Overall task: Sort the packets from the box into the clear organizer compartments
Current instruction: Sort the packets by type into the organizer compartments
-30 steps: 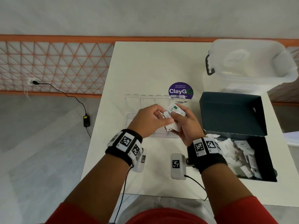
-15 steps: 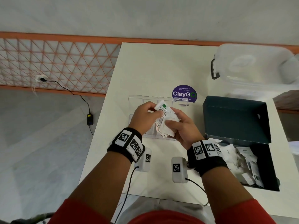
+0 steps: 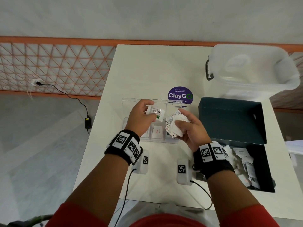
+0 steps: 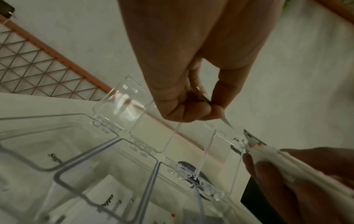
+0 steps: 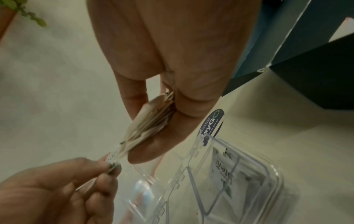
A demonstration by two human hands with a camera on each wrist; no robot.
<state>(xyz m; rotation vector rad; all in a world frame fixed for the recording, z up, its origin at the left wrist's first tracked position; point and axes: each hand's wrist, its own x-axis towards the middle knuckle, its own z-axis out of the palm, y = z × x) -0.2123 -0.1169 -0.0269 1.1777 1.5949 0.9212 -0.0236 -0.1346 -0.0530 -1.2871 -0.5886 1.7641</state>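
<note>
My left hand (image 3: 144,115) pinches a single white Stevia packet (image 3: 155,112) above the clear organizer (image 3: 126,102), whose lids stand up at the back. In the left wrist view that Stevia packet (image 4: 205,98) shows edge-on between thumb and fingers. My right hand (image 3: 185,125) grips a fanned stack of packets (image 3: 173,126), seen in the right wrist view as a stack (image 5: 151,125) squeezed between thumb and fingers. The organizer (image 5: 249,174) holds a Stevia packet in one compartment, and a red-marked packet (image 3: 157,131) lies in another. The dark open box (image 3: 265,169) at the right holds several loose packets (image 3: 244,163).
A translucent lidded bin (image 3: 252,69) stands at the table's back right. A purple round sticker (image 3: 180,95) lies behind the organizer. Two white sensor units (image 3: 183,171) with cables rest on the table's near edge. A power adapter (image 3: 87,122) lies on the floor at the left.
The hands have drawn apart: my left hand has pulled the Stevia packet off the stack and moved left over the organizer, while my right hand keeps the rest of the stack.
</note>
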